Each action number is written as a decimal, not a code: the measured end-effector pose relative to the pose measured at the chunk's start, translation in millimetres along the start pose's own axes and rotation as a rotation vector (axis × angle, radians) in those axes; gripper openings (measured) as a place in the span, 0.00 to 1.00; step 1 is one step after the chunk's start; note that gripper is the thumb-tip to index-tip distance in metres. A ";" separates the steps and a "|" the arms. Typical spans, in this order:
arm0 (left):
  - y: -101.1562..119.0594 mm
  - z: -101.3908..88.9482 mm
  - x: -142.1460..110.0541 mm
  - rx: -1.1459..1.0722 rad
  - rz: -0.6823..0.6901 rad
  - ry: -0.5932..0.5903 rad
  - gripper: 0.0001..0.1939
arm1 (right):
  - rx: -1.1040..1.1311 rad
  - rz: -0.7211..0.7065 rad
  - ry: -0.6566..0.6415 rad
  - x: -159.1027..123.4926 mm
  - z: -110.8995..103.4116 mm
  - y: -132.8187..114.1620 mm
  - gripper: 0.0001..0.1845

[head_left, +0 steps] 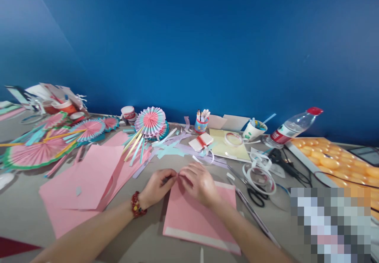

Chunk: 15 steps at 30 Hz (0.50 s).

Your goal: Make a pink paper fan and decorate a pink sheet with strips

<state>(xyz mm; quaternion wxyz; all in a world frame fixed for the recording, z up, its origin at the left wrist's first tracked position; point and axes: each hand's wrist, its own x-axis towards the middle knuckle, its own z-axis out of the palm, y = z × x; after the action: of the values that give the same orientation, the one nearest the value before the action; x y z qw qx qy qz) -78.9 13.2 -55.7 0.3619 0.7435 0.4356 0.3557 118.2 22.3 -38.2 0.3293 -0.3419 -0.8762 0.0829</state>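
Observation:
A pink sheet of paper (201, 219) lies on the grey table in front of me, with a whitish tape-like strip along its near edge and another along its far edge. At its far left corner, my left hand (156, 186) pinches the paper between thumb and forefinger. My right hand (199, 182) is closed at the same corner, its fingertips touching the left ones and covering part of the far strip. Any small piece between the fingertips is hidden. A red bead bracelet (138, 205) circles the left wrist.
More pink sheets (91, 176) lie left, beside folded paper fans (150, 122). Paper strips and a pen cup (201, 125) stand behind. To the right are scissors (257, 197), tape rolls (260, 178), a glue gun (288, 166), a tilted bottle (291, 129) and a long cutter-like tool (256, 215).

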 end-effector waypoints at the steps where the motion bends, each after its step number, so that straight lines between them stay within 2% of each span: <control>1: -0.3 0.0 0.2 -0.009 -0.006 -0.003 0.12 | 0.003 0.003 0.002 0.0 -0.1 0.4 0.07; 11: 0.8 -0.2 -0.3 -0.037 -0.028 -0.013 0.12 | -0.008 0.028 0.026 -0.1 1.0 -3.4 0.07; 15: -0.4 0.8 0.4 -0.063 -0.033 0.000 0.13 | -0.058 -0.003 0.023 -0.9 1.8 -6.9 0.09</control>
<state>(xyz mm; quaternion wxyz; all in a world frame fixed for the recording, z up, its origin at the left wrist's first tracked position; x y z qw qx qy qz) -78.2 13.5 -56.4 0.3910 0.7243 0.4364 0.3634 113.9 16.6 -37.5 0.3294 -0.3511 -0.8749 0.0530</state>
